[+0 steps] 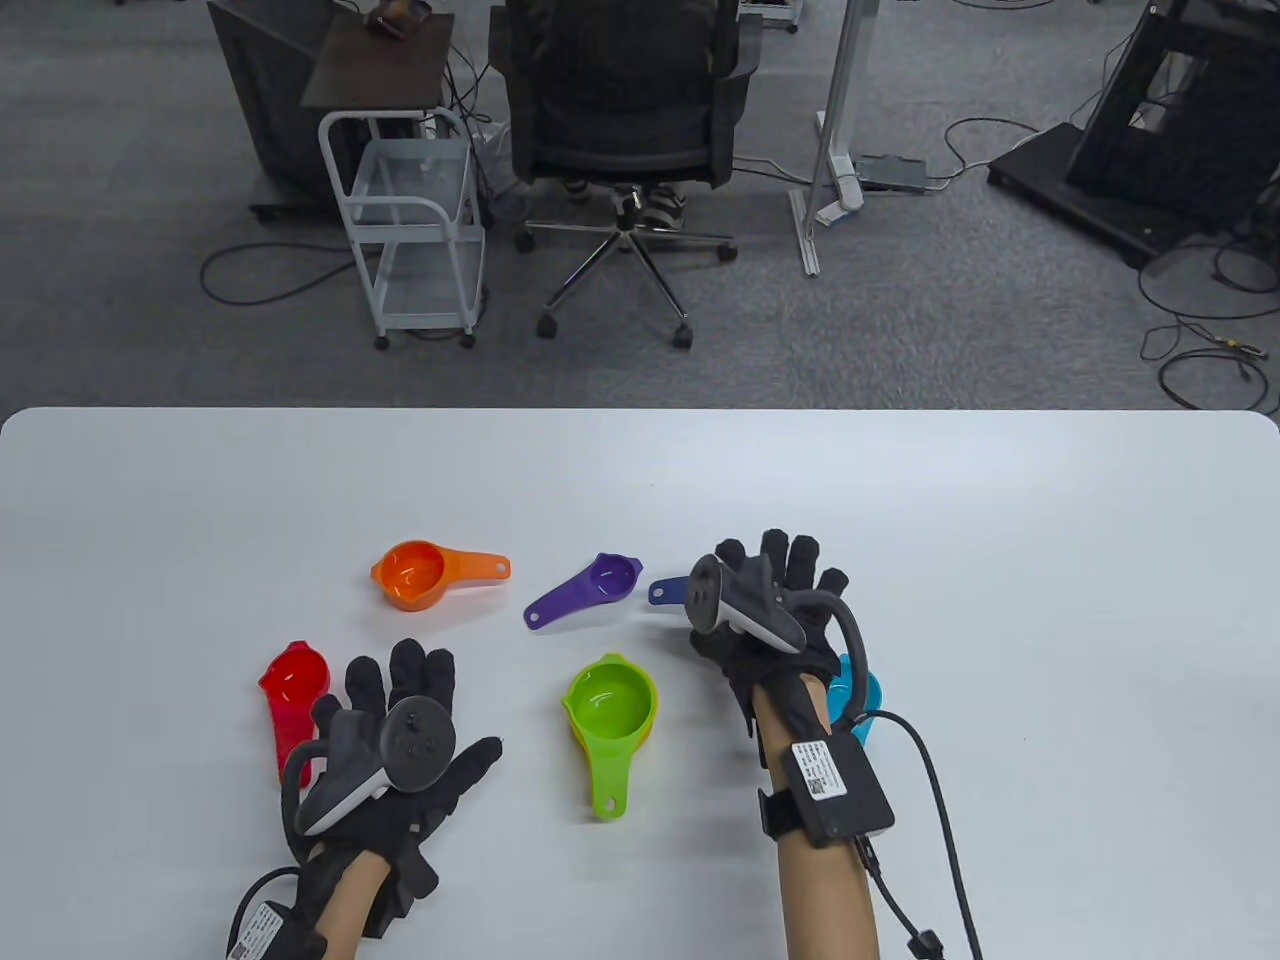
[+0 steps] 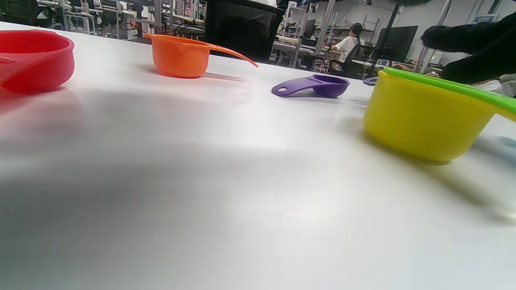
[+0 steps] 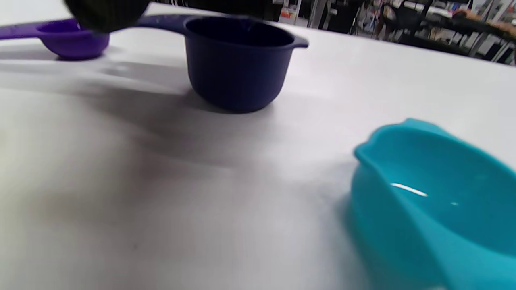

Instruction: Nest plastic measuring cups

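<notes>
White tabletop (image 1: 1000,560) fills the scene, scattered with plastic measuring cups: a green cup (image 1: 610,700) nested in a yellow cup (image 2: 419,117) at centre, with orange (image 1: 412,575), purple (image 1: 600,582) and red (image 1: 296,682) ones around. Left hand (image 1: 400,740) rests flat, fingers spread, red cup just beside its fingertips. Right hand (image 1: 770,610) hovers over a dark blue cup (image 3: 238,64), teal cup (image 3: 435,201) by its wrist; I cannot tell its finger spread.
</notes>
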A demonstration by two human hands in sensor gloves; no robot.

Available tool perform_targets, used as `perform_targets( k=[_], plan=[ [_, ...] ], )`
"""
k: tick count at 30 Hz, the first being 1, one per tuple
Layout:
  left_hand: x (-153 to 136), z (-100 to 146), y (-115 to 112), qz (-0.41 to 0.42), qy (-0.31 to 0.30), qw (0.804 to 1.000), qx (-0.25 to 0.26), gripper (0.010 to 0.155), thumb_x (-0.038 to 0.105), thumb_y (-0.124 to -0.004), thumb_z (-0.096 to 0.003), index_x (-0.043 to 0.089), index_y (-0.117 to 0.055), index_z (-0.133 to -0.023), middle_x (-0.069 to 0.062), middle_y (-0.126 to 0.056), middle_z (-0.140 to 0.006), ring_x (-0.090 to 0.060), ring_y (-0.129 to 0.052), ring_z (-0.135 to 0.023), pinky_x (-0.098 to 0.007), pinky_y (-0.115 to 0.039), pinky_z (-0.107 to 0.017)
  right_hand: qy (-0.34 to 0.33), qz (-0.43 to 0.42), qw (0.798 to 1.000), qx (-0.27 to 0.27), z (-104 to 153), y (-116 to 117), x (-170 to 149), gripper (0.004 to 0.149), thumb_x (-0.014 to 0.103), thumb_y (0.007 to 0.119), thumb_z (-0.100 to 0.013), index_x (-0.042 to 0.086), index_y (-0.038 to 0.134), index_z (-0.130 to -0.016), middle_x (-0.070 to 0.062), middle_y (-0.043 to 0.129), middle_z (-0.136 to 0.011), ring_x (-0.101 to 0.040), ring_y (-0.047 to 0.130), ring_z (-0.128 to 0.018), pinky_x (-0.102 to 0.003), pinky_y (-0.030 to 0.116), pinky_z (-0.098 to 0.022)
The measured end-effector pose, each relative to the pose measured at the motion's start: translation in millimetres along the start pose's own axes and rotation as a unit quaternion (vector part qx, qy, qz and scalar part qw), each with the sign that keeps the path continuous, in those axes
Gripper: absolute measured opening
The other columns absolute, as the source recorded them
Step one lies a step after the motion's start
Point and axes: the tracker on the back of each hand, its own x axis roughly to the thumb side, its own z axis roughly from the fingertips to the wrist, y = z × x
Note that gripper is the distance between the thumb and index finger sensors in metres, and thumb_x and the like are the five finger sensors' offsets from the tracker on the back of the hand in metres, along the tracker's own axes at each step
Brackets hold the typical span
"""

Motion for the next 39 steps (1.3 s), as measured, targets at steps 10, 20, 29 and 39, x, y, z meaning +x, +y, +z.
perform_targets(
  k=[10, 20, 29, 39],
  plan=[
    [-7, -6, -5, 0.013, 0.017, 1.000, -0.023, 0.094, 0.071, -0.052, -0.0499, 0.016, -0.015, -0.116, -0.022, -0.011, -0.121, -0.066, -0.016, -0.102, -0.081, -0.015, -0.060, 0.010, 0.016, 0.999, -0.027, -24, 11, 0, 0.090, 0.046, 0.072, -0.057, 0.011, 0.011, -0.114, -0.039, 0.022, -0.115, -0.057, 0.048, -0.097, -0.075, 0.044, -0.068],
    [11, 4, 3, 0.063, -0.048, 0.997, 0.025, 0.088, 0.068, -0.054, -0.0521, 0.018, -0.024, -0.118, -0.020, -0.025, -0.125, -0.063, -0.034, -0.107, -0.081, -0.022, -0.063, -0.167, -0.056, 0.978, -0.110, 88, -15, 20, 0.093, 0.041, 0.071, -0.059, 0.004, 0.007, -0.113, -0.038, 0.011, -0.115, -0.062, 0.032, -0.099, -0.079, 0.034, -0.067],
    [26, 9, 0, 0.358, -0.160, 0.918, -0.055, 0.069, 0.055, -0.072, -0.0536, 0.014, -0.065, -0.108, -0.010, -0.089, -0.095, -0.031, -0.097, -0.082, -0.067, -0.066, -0.065, -0.253, 0.057, 0.948, -0.182, 149, 9, 80, 0.094, 0.040, 0.076, -0.056, 0.013, 0.007, -0.114, -0.025, 0.008, -0.119, -0.060, 0.034, -0.100, -0.076, 0.037, -0.069],
    [14, 14, 10, 0.371, -0.105, 0.921, 0.061, 0.048, 0.042, -0.080, -0.0543, 0.021, -0.072, -0.096, 0.004, -0.095, -0.079, -0.016, -0.106, -0.069, -0.060, -0.076, -0.064, -0.290, -0.243, 0.919, -0.109, 150, -2, 56, 0.090, 0.044, 0.060, -0.064, 0.008, -0.009, -0.109, -0.044, -0.013, -0.107, -0.070, 0.018, -0.094, -0.080, 0.035, -0.065]
  ],
)
